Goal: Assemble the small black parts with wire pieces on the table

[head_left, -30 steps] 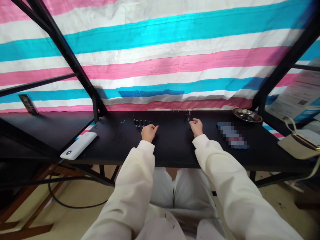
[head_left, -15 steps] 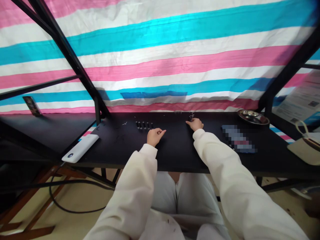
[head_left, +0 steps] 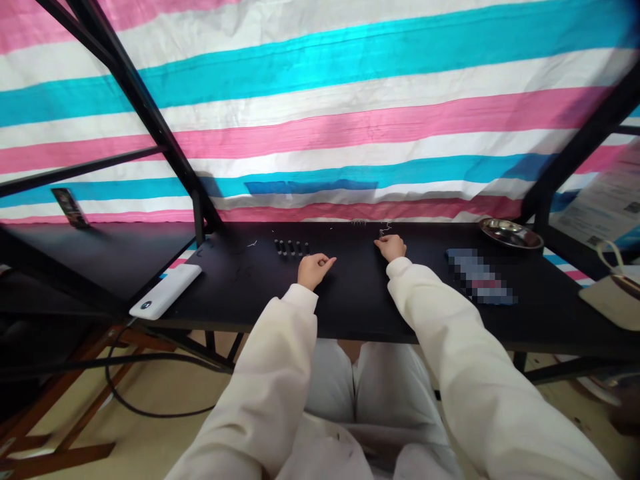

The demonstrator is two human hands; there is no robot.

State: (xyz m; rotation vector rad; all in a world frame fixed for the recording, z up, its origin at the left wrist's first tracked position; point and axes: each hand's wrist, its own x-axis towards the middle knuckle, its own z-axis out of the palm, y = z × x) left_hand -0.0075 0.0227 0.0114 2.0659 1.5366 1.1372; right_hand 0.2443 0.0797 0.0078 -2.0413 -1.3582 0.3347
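Note:
My left hand (head_left: 316,270) hovers over or rests on the black table, its fingers curled in with thumb and forefinger together. What it holds, if anything, is too small to see. Just left of it stands a row of several small dark cylinders (head_left: 291,248) with lighter ends. My right hand (head_left: 391,247) is farther to the right, fingertips pinched at the table surface beside a tiny dark piece (head_left: 381,233). Whether that piece is in its grip is hidden. Thin white scraps (head_left: 385,228) lie just beyond its fingers.
Several tiny pieces (head_left: 359,223) line the back edge of the table (head_left: 350,307). At right are a metal dish (head_left: 511,233), a blurred-out blue packet (head_left: 480,277) and a beige bag (head_left: 613,297). A white power bank (head_left: 166,291) with a cable lies left. Black frame posts rise at both sides.
The view has shifted slightly. My right hand's fingers have drawn a little closer together around the same spot; my left hand stays nearly where it was.

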